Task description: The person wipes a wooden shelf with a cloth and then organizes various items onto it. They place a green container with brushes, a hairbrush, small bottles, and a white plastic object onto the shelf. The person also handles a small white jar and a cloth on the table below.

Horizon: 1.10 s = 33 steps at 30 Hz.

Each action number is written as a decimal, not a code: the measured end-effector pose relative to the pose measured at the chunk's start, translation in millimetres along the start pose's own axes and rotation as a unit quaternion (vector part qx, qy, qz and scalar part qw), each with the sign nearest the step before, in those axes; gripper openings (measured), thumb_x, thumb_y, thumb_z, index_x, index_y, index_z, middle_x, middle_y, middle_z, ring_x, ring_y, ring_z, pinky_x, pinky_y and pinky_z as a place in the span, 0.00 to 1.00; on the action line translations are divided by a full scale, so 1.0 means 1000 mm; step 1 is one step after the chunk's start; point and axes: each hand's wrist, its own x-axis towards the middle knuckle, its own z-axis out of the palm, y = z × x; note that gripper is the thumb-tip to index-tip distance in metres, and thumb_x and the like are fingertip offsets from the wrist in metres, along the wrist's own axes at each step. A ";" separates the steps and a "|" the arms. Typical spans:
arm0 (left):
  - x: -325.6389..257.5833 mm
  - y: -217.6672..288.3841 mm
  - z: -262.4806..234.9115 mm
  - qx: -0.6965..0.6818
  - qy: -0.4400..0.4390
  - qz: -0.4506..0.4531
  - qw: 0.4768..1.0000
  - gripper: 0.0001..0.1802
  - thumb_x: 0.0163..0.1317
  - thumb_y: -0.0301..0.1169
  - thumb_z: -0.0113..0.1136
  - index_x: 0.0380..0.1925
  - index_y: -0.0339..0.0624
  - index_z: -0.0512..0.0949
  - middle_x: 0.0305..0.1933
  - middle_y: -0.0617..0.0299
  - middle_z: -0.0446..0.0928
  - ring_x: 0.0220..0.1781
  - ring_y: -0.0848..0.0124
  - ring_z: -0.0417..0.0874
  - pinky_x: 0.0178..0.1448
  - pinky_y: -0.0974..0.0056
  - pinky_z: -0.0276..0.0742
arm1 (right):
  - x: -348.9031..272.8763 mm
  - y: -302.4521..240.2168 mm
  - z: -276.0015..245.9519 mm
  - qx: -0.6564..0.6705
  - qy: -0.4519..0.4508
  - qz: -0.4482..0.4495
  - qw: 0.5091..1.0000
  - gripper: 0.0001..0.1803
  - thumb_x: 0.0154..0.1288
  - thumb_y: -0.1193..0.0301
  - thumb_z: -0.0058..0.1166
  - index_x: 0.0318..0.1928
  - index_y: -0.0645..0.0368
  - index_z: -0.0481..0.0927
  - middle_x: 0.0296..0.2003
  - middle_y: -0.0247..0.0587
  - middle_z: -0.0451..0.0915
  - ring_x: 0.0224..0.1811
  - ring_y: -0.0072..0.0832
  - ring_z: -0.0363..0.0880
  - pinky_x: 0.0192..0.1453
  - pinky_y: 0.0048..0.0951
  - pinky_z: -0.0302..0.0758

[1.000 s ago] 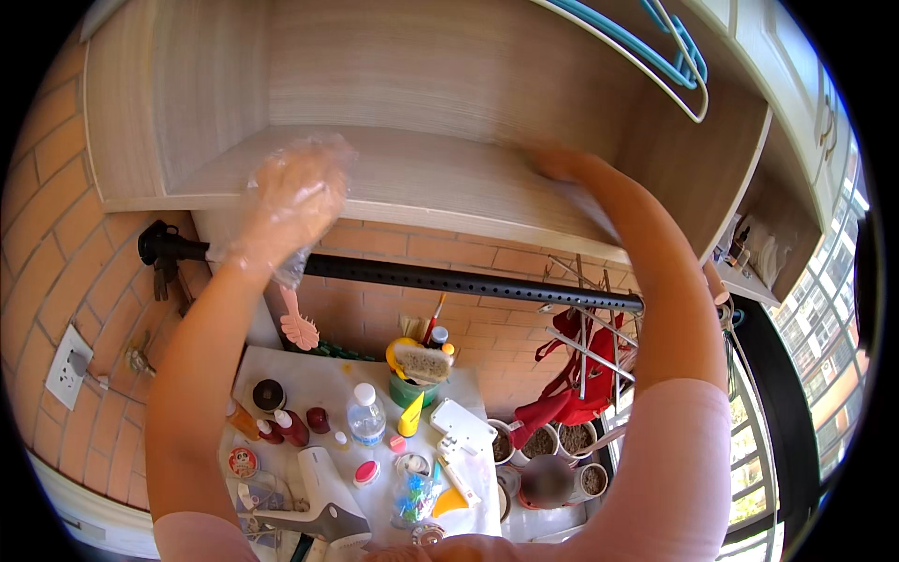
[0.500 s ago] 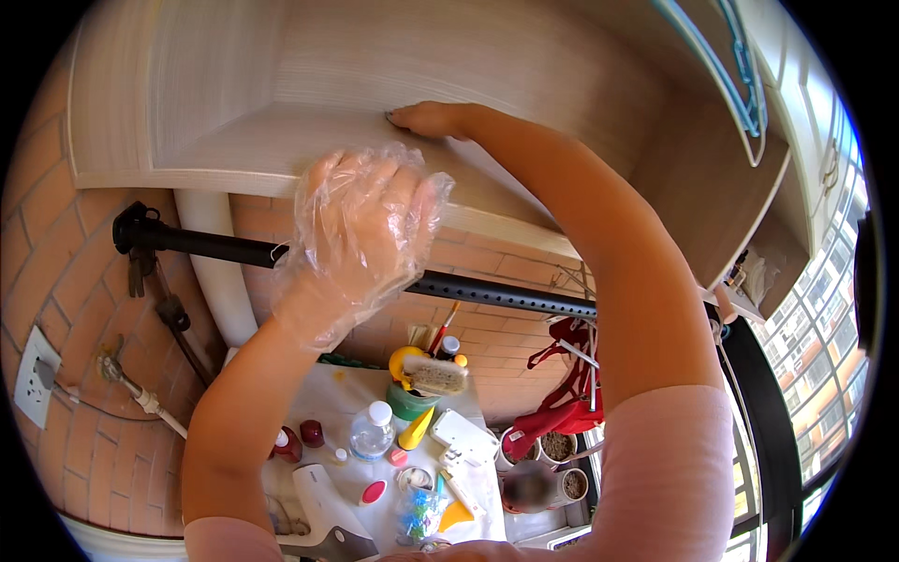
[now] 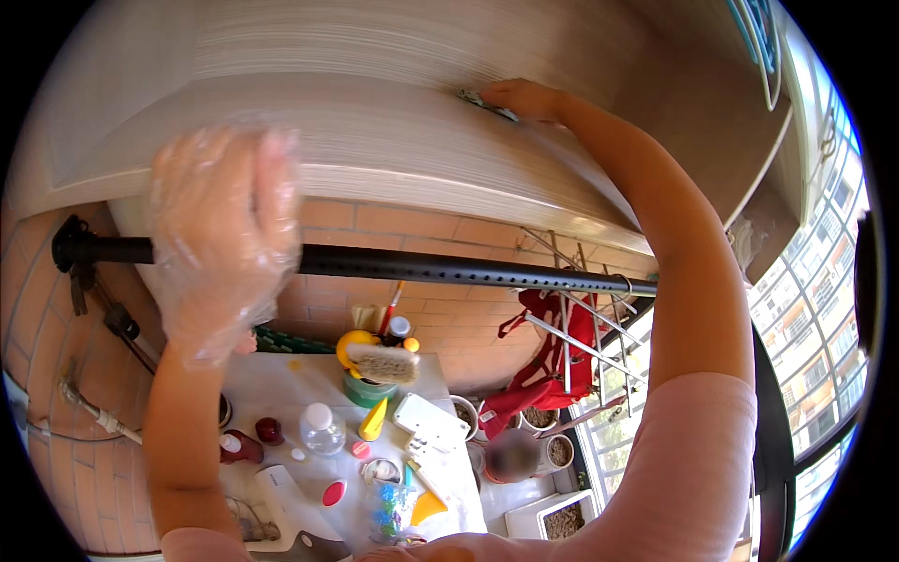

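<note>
My right hand (image 3: 526,99) reaches into a pale wood-grain cabinet (image 3: 328,112). It presses a thin, flat, mottled grey-green cloth-like piece (image 3: 487,105) to the cabinet's floor near the back; its exact kind is too small to tell. My left hand (image 3: 220,220) wears a clear plastic disposable glove and is raised before the cabinet's front edge. Its fingers are curled closed, and anything inside them is hidden. Behind and below that hand runs a black perforated rod (image 3: 403,265).
Below stands a table (image 3: 304,375) crowded with a clear bottle (image 3: 323,431), a green pot holding brushes (image 3: 370,389) and a white appliance (image 3: 290,501). Blue hangers (image 3: 760,37) hang at upper right. A metal rack (image 3: 585,328) with red cloth and several plant pots stand lower right.
My right hand has slid right along the cabinet floor, bringing the mottled piece more into sight. The view has shifted, and my gloved left hand now appears further left, still curled.
</note>
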 end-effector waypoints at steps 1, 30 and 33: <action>0.001 0.001 0.001 -0.003 0.005 -0.001 1.000 0.09 0.61 0.25 0.45 0.27 0.36 0.76 0.27 0.54 0.74 0.30 0.58 0.73 0.39 0.58 0.67 | -0.008 0.009 -0.003 -0.003 0.000 0.036 0.999 0.27 0.66 0.51 0.41 0.59 0.53 0.68 0.53 0.38 0.71 0.54 0.28 0.65 0.59 0.31 0.60; -0.006 0.006 0.009 0.050 -0.031 -0.032 0.998 0.12 0.64 0.24 0.40 0.34 0.36 0.75 0.38 0.54 0.78 0.42 0.57 0.76 0.50 0.59 0.69 | -0.025 0.194 -0.029 -0.331 0.018 0.092 0.939 0.20 0.63 0.62 0.37 0.42 0.64 0.78 0.44 0.56 0.76 0.45 0.47 0.75 0.49 0.43 0.70; -0.006 0.006 0.008 0.065 -0.014 -0.025 0.997 0.10 0.59 0.21 0.43 0.33 0.35 0.76 0.35 0.55 0.78 0.39 0.57 0.76 0.48 0.59 0.69 | -0.019 0.157 -0.026 -0.322 -0.033 0.143 0.935 0.21 0.63 0.63 0.35 0.49 0.60 0.75 0.51 0.52 0.72 0.51 0.45 0.72 0.53 0.45 0.68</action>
